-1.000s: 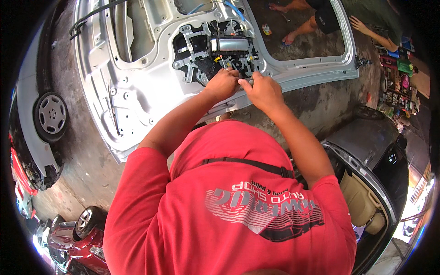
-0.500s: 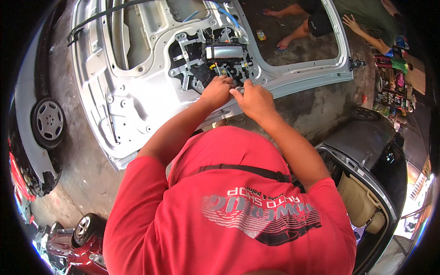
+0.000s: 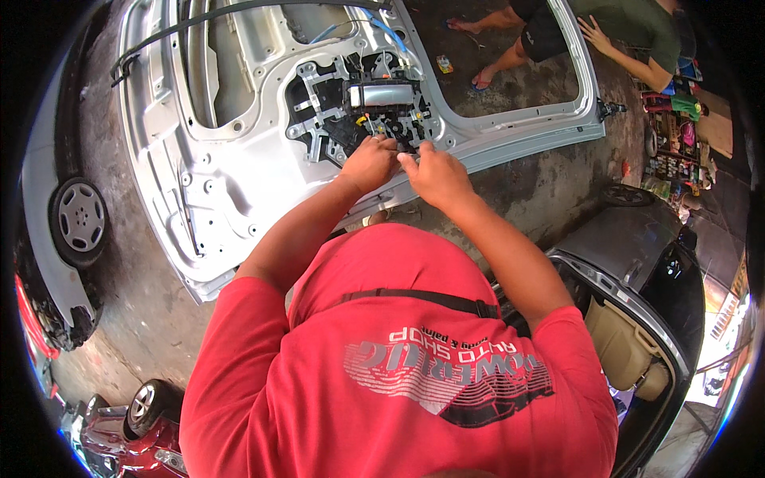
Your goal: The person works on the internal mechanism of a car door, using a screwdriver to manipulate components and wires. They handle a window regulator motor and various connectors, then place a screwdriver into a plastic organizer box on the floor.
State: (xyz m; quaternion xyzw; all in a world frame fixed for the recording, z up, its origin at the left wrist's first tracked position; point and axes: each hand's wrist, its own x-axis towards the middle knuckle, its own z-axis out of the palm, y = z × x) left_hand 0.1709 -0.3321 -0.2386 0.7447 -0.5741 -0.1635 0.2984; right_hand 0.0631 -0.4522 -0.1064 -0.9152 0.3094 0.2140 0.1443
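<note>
Handwork at mechanism (image 3: 343, 127), upper centre of frame, in door (image 3: 239, 171).
Your left hand (image 3: 370, 165) and right hand (image 3: 438, 177) sit close at its lower edge, fingers curled; can't tell what they pinch. Step looks like close two-handed work; next calls for steady fingertips. Knuckles hide the contact; door runs off the top.

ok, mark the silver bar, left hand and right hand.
Silver bar (image 3: 382, 96), head view: middle of its shiny face.
Left hand (image 3: 370, 164), head view: back of hand.
Right hand (image 3: 439, 177), head view: back of hand.
</note>
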